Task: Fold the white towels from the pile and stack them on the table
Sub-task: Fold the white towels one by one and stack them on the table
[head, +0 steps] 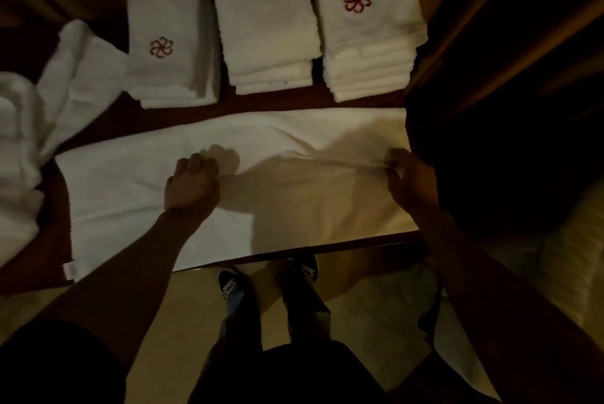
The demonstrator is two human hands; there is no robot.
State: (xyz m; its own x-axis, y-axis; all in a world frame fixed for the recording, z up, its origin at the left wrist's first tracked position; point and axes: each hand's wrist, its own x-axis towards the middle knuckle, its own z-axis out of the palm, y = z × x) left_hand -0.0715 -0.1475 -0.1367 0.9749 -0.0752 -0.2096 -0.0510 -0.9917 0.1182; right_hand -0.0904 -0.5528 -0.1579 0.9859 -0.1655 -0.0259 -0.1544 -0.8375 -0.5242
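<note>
Three folded stacks (264,21) at the far side of the table (327,249), loose pile (19,142) at left, one towel (130,207) spread along the near edge; left hand (191,184) curled round a raised crease mid-cloth, right hand (408,180) seemingly pinching it at the dim right end: lengthwise fold in hand, next wanting both hands to carry the crease evenly across.

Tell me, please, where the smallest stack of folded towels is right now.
In the head view, the smallest stack stands leftmost of three, between the unfolded pile and the middle stack.
</note>
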